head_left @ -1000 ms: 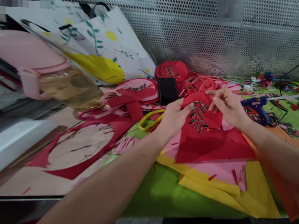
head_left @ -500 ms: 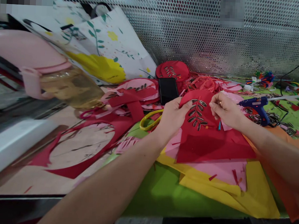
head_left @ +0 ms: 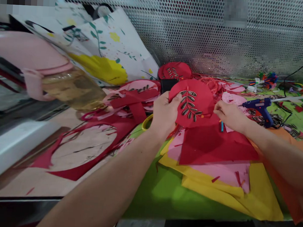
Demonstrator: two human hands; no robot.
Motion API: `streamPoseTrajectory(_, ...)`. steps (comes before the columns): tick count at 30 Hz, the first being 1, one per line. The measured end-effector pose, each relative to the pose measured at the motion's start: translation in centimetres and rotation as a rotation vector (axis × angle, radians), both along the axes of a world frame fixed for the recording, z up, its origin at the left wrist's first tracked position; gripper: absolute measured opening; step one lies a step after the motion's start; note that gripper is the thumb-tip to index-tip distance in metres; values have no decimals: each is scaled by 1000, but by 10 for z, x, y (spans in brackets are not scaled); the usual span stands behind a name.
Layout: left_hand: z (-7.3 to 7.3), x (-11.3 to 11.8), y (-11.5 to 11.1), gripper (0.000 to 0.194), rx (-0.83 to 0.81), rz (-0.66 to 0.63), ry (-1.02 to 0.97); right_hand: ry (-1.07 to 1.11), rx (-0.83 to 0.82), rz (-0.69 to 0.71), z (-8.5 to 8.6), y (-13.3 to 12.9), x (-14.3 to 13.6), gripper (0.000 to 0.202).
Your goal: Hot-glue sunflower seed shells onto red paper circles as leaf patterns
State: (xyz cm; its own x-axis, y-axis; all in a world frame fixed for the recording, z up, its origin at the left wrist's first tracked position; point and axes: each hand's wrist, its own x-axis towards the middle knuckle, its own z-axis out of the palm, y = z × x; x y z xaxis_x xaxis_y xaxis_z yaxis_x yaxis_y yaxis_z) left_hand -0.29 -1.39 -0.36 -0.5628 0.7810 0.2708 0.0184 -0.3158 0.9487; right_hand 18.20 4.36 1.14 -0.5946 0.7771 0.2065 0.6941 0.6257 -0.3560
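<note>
A round red paper disc [head_left: 205, 96] is gripped at its left edge by my left hand [head_left: 164, 114], thumb on the front. Striped seeds, which look like sunflower seeds, form a leafy branch [head_left: 190, 103] on it, with a small orange piece near the stem's lower end. My right hand [head_left: 226, 114] hovers by the disc's right edge, fingers pinched together; whatever they hold is too small to make out. Beneath lies a red sheet [head_left: 215, 147] on pink and yellow sheets [head_left: 260, 197]. A blue glue gun [head_left: 261, 107] stands just right of my right hand.
Yellow-handled scissors [head_left: 147, 122] lie partly behind my left wrist. At left are a red cut-out frame [head_left: 69, 172] and a pink-lidded jug [head_left: 74, 85]. More decorated red discs [head_left: 178, 69] sit at the back, below a perforated metal panel [head_left: 186, 37]. Loose seeds [head_left: 278, 120] lie at right.
My left hand has moved left and lifted the disc off the red sheet, tilting it; it now covers most of the black phone-like slab. My right hand has shifted slightly down.
</note>
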Motion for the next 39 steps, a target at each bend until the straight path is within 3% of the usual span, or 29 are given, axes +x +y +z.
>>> streamPoseTrajectory(5, 1, 11, -6, 23, -20, -188, -87, 421, 142, -31, 2, 7, 2, 24)
streamPoseTrajectory(9, 2, 20, -14, 27, -85, -318, -81, 623, -33, 60, 1, 14, 1, 32)
streamPoseTrajectory(13, 4, 23, -17, 25, -103, -389, -158, 609, -175, 120, 2, 12, 0, 17)
streamPoseTrajectory(20, 8, 26, -21, 31, -134, -537, -251, 606, -68, 60, 7, 9, 1, 26)
streamPoseTrajectory(31, 5, 24, -22, 28, -232, -560, -161, 399, 93, -14, 6, 14, 5, 46)
streamPoseTrajectory(36, 5, 22, -20, 27, -241, -546, -146, 582, 33, 121, 2, 18, 9, 27)
streamPoseTrajectory(39, 5, 22, -19, 28, -209, -533, -187, 634, -77, 262, 1, 19, 10, 31)
